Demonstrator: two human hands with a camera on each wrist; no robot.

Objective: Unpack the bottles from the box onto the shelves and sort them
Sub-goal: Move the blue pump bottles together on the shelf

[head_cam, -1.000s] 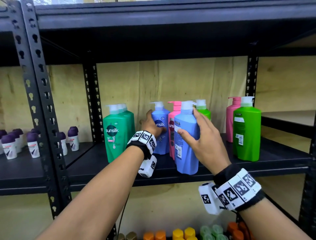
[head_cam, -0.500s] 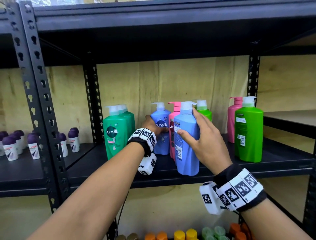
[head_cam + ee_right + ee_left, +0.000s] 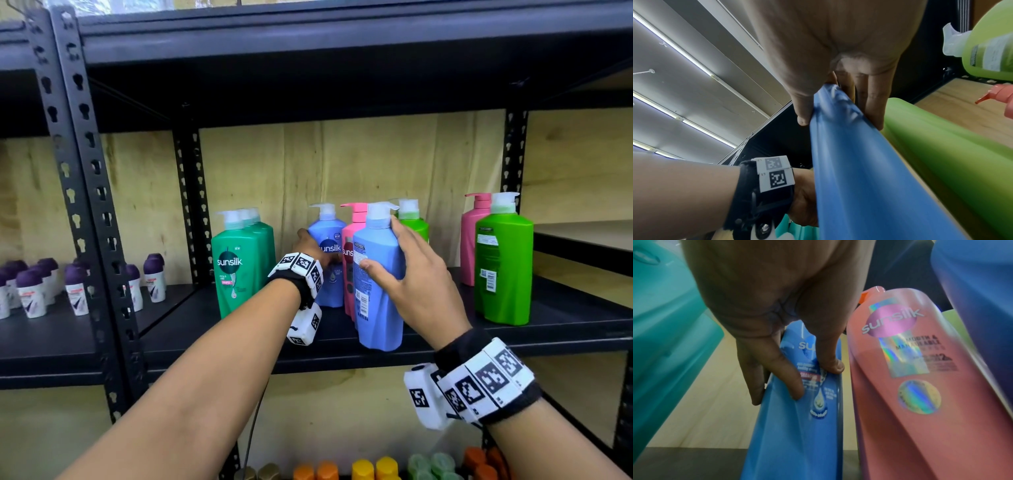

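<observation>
In the head view the sorting step looks to be in hand: the right hand (image 3: pixel 411 284) grasps the front light-blue plastic pump bottle (image 3: pixel 378 281) standing near the edge of the black metal shelf (image 3: pixel 565 329), thumb across its label side and fingers wrapped round its far side. The left hand (image 3: pixel 310 246), reaching deeper, holds the rear blue plastic pump bottle (image 3: pixel 329 260), with a pink plastic pump bottle (image 3: pixel 349 253) between the two and dark green pump bottles (image 3: pixel 239 267) just to its left. Next, I judge, the two blue bottles need bringing together, clear of the pink one. The left wrist view shows the left-hand fingers (image 3: pixel 789 378) curled on the blue bottle's labelled face. The right wrist view shows thumb and fingers pinching the light-blue bottle's narrow edge, a lime-green plastic bottle (image 3: pixel 941 146) just beyond.
</observation>
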